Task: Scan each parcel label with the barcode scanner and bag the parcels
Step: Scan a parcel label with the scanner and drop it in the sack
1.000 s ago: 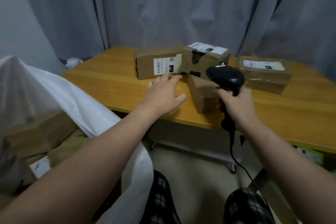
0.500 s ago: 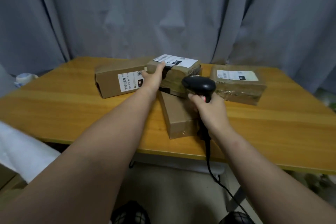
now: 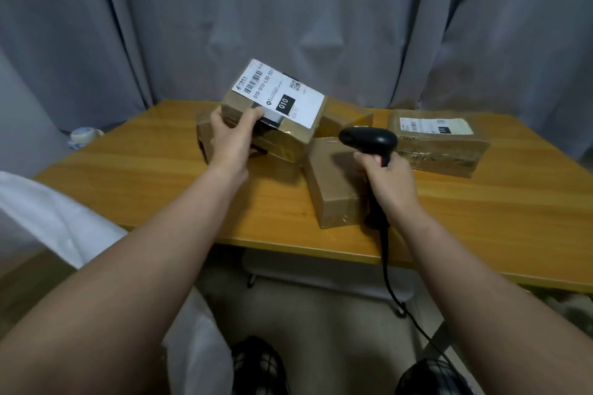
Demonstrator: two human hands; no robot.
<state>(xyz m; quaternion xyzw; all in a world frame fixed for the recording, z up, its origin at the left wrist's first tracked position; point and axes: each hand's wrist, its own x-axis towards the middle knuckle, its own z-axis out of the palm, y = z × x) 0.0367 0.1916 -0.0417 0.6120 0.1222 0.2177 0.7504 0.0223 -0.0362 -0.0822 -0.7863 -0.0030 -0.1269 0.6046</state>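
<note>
Left hand (image 3: 231,141) gripped the labelled parcel (image 3: 288,135), fingers (image 3: 217,116) and thumb curled round its near end. The parcel was held tilted above the worktop (image 3: 144,176), label (image 3: 279,94) facing the camera. Right hand (image 3: 391,181) was closed round the barcode scanner (image 3: 369,137) handle, head pointing left. Plain parcel (image 3: 333,189) lay beneath the scanner; white bag (image 3: 48,218) at lower left.

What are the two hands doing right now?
Left hand: closed, gripping the tilted parcel by its near edge.
Right hand: closed around the barcode scanner handle.
</note>
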